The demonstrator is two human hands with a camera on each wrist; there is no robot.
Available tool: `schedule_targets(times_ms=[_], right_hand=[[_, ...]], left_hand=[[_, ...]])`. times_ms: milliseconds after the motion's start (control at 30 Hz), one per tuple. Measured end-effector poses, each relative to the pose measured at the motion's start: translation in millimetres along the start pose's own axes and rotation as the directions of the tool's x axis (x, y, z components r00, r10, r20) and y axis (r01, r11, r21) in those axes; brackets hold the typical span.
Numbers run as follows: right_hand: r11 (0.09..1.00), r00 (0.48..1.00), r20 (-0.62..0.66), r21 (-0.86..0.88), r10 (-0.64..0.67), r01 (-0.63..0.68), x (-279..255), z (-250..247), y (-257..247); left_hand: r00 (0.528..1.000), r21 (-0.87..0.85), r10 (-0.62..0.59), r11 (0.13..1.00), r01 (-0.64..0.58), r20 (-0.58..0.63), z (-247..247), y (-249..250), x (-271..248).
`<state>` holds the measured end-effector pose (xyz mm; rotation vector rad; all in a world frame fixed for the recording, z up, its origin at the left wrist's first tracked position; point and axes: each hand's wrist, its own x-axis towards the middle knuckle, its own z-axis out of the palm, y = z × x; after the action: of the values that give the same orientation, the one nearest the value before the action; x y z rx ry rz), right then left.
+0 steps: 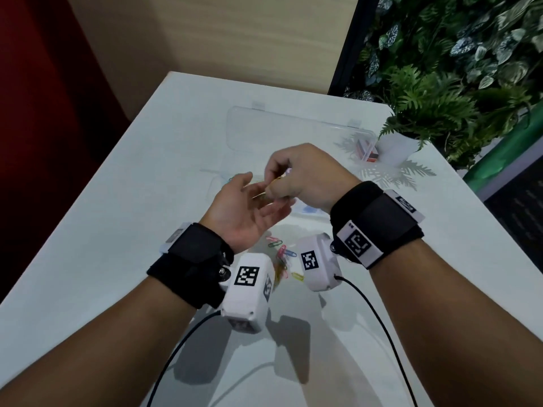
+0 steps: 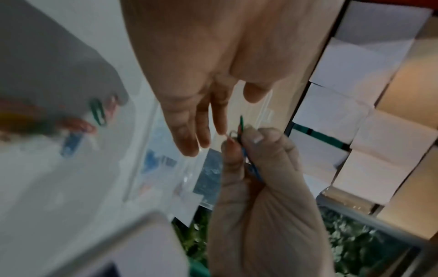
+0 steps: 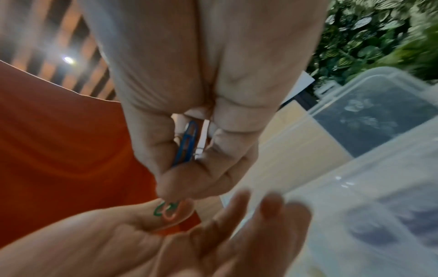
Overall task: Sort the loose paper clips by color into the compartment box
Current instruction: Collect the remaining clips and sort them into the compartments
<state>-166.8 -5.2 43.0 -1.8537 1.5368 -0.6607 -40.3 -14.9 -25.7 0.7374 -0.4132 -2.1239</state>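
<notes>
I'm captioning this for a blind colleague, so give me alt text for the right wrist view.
The right hand grips a blue paper clip in curled fingers, above the open left hand. A clear compartment box sits at right, blurred.

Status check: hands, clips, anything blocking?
Right hand pinching clips, a blue paper clip tucked in its curled fingers. Left hand open, palm up beneath it. Loose clips on the table; compartment box open. Nothing blocking.
</notes>
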Motion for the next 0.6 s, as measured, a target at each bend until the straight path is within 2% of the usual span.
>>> schedule_targets(times_ms=[133,233,367,500,600], right_hand=[[0.999,0.999,0.035,-0.033,-0.034,0.035,12.8,-1.9,-6.8],[0.998,0.998,-0.005,-0.007,-0.056,0.056,19.8,-9.5,-4.2],[0.996,0.980,-0.183,-0.002,-0.083,0.084,34.3,-21.7,5.3],[0.995,0.968,-0.243,0.057,-0.065,0.081,48.0,-17.7,14.5],[0.995,0.951,-0.299,0.034,-0.077,0.092,48.9,-15.6,20.7]], left_hand=[[0.989,-0.178,-0.015,0.983,0.041,0.147,15.3,13.6,7.1],[0.988,-0.233,0.015,0.972,0.022,0.154,15.7,22.3,14.8],[0.988,-0.371,0.019,0.928,0.039,0.152,10.6,32.4,28.1],[0.989,-0.410,0.030,0.912,0.032,0.145,7.5,34.5,39.8],[0.989,-0.448,0.067,0.894,-0.001,0.130,3.7,39.3,42.9]])
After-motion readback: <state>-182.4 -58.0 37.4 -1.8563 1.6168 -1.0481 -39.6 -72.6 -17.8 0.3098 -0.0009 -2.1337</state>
